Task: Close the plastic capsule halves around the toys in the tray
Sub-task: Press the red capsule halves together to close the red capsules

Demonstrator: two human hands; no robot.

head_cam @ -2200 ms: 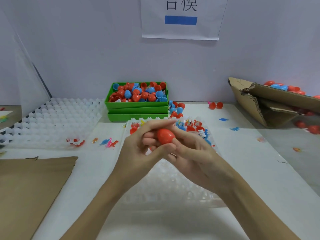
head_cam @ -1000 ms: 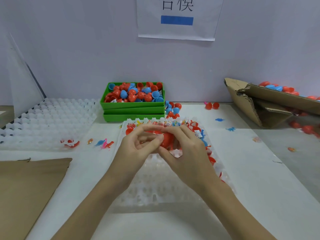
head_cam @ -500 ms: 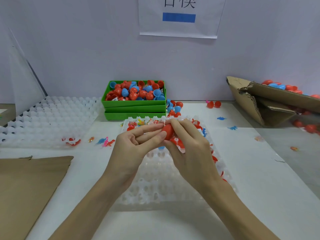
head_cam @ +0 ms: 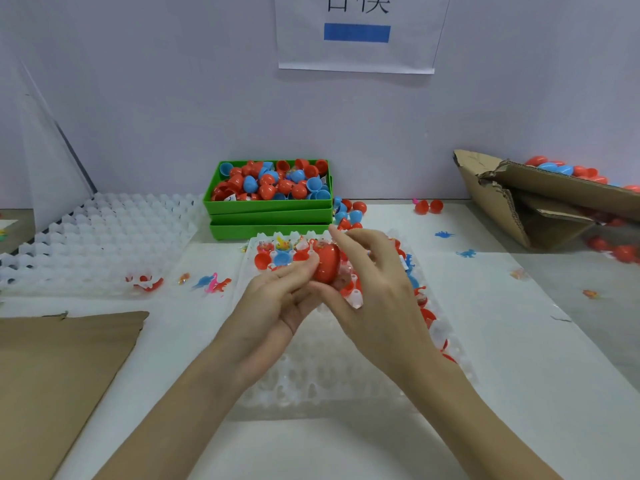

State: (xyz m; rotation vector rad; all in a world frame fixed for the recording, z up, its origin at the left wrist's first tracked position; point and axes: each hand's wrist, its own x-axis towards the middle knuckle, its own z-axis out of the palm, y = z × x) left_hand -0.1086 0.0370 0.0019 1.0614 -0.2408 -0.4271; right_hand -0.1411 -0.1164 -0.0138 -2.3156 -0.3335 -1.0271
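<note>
**Red capsule held between both hands above the tray**

The left hand curls its fingers against the left side of a red capsule, gripping it from below and the side. The right hand pinches the same capsule, thumb beneath it and index finger stretched up and over its top, the other fingers loosely bent. The capsule is egg-shaped, glossy and appears closed; something pale and clear shows just beneath it by the right thumb, too blurred to identify.

The capsule is raised over the far end of a clear dimpled tray on the table. Open red and blue capsule halves with small toys fill the tray's far rows and run down its right edge, partly hidden behind the right hand; the near cells look unfilled.

Behind the tray stand stacked green bins, the top one heaped with red and blue halves. To the left lies a second clear tray, with loose toy dinosaurs near it. Flat cardboard lies at the near left, and a torn cardboard box with capsules sits at the far right.
</note>
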